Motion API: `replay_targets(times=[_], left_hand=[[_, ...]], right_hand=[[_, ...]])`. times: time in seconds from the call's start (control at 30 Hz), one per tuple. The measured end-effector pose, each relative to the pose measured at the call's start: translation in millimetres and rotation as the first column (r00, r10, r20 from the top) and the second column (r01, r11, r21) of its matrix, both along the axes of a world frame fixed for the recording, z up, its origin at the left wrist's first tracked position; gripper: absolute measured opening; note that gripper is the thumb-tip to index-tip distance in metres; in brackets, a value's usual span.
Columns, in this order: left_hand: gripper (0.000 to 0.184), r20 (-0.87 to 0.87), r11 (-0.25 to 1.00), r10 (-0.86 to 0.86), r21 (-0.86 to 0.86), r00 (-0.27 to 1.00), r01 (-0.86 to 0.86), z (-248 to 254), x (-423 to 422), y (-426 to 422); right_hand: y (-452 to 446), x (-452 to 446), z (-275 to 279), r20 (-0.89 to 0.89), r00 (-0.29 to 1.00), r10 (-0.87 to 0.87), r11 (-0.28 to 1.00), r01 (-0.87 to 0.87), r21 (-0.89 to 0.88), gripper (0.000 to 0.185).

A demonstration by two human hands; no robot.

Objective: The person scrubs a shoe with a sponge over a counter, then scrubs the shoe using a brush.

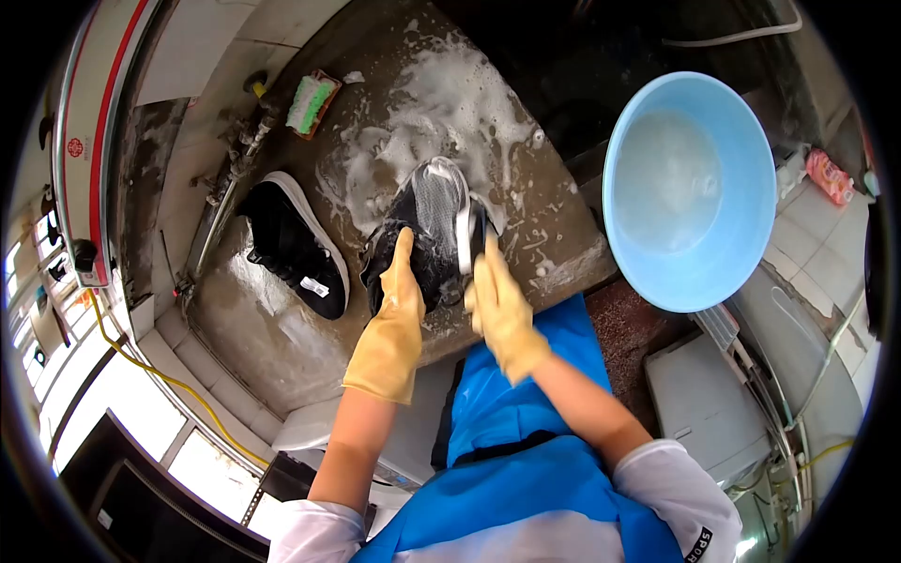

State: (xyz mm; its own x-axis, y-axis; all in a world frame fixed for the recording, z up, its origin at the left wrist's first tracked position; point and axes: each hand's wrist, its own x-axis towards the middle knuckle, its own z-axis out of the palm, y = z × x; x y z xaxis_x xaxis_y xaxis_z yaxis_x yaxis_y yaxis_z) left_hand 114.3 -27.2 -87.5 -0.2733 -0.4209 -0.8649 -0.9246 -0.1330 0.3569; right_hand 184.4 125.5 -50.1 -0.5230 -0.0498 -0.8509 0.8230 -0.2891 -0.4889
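My left hand, in a yellow rubber glove, grips a wet black-and-grey sneaker by its opening, thumb on top. The sneaker lies on the soapy slab, its white sole edge facing right. My right hand, in a matching glove and slightly blurred, is closed around a dark brush held against that sole edge. Most of the brush is hidden by the glove and the shoe. To the left, a second black sneaker with a white sole and a small white label lies apart from my hands.
White suds spread over the stone slab. A green-and-white scrubbing sponge or brush lies near the wall pipes. A light blue basin with cloudy water stands at the right. A pink packet lies beyond it.
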Motion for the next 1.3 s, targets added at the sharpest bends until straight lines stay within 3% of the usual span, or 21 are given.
replay_targets(times=[0.07,0.13,0.17,0.27,0.33,0.4,0.47,0.57,0.6,0.63,0.7,0.73,0.8,0.83,0.87,0.93,0.97,1.0,1.07,1.2,1.3], left_hand=[[0.089,-0.025,1.000,0.000,-0.004,1.000,0.000,-1,1,0],[0.088,-0.030,1.000,-0.028,-0.015,0.999,0.027,1,5,-5],[0.086,-0.056,1.000,0.013,0.005,0.998,-0.013,-1,9,-7],[0.082,-0.106,0.997,0.064,0.044,0.992,-0.059,-13,8,-8],[0.081,-0.099,0.996,0.083,0.046,0.992,-0.078,6,3,4],[0.081,-0.097,0.994,0.101,0.041,0.990,-0.098,5,-2,6],[0.080,-0.051,0.995,0.095,0.014,0.994,-0.094,2,0,2],[0.080,-0.091,0.997,0.082,0.008,0.992,-0.081,4,1,4],[0.080,-0.084,0.996,0.087,0.020,0.993,-0.086,-2,3,-1],[0.080,-0.104,0.994,0.091,0.071,0.990,-0.084,-2,2,-2],[0.079,-0.102,0.992,0.090,0.102,0.991,-0.080,5,3,4],[0.079,-0.096,0.993,0.085,0.096,0.992,-0.076,1,6,0],[0.072,-0.133,0.987,0.126,0.118,0.983,-0.111,-9,6,-5],[0.072,-0.129,0.989,0.117,0.110,0.985,-0.103,-6,8,-6],[0.074,-0.123,0.994,0.087,0.083,0.989,-0.077,-3,6,-3],[0.077,-0.127,0.995,0.077,0.076,0.989,-0.068,-12,8,-7],[0.077,-0.125,0.995,0.074,0.080,0.989,-0.064,-11,6,-5],[0.077,-0.129,0.994,0.077,0.081,0.989,-0.067,-8,5,-2],[0.078,-0.139,0.978,0.153,0.163,0.978,-0.130,-18,10,-10],[0.079,-0.142,0.986,0.135,0.121,0.981,-0.118,-24,12,-17],[0.080,-0.121,0.985,0.138,0.117,0.983,-0.124,-25,10,-17]], right_hand=[[11,-57,-43,-0.352,0.923,0.153,0.967,-0.066,0.248,0.058],[12,-61,-45,-0.473,0.811,0.344,0.880,-0.103,0.463,0.060],[8,-42,-45,-0.443,0.896,0.007,0.996,0.035,0.086,0.062],[-45,66,-76,-0.357,0.933,0.043,0.978,0.034,0.207,0.061],[-34,44,-54,-0.284,0.958,0.033,0.977,0.029,0.210,0.062],[-14,-9,-53,-0.413,0.902,0.127,0.940,0.023,0.340,0.064],[-6,-34,-76,-0.653,0.584,0.483,0.709,0.177,0.682,0.066],[-13,-2,-53,-0.249,0.689,0.681,0.401,-0.066,0.914,0.066],[-30,27,-44,-0.321,0.905,0.279,0.853,-0.079,0.516,0.064],[-32,24,-21,-0.109,0.986,-0.125,0.992,0.122,-0.035,0.061],[1,-27,6,0.097,0.995,0.030,0.996,-0.038,0.082,0.062],[-1,-38,-69,-0.115,0.977,-0.181,0.974,0.162,-0.157,0.061],[-4,-47,-114,-0.273,0.866,-0.418,0.862,0.284,-0.420,0.060],[-12,-34,-111,-0.512,0.859,-0.011,0.983,0.102,0.150,0.058],[-12,-18,-105,-0.572,0.793,0.212,0.905,0.062,0.422,0.058],[-5,-6,-56,-0.399,0.697,0.595,0.433,0.140,0.890,0.057],[2,-7,-34,-0.302,0.862,0.407,0.709,-0.090,0.700,0.059],[7,-8,-17,-0.104,0.960,0.260,0.908,-0.207,0.363,0.060],[21,-40,-8,-0.006,0.976,0.219,0.973,-0.218,0.071,0.062],[17,-56,-43,-0.259,0.881,0.395,0.891,-0.299,0.341,0.061],[-27,34,-67,-0.303,0.786,0.539,0.767,-0.309,0.563,0.052]])
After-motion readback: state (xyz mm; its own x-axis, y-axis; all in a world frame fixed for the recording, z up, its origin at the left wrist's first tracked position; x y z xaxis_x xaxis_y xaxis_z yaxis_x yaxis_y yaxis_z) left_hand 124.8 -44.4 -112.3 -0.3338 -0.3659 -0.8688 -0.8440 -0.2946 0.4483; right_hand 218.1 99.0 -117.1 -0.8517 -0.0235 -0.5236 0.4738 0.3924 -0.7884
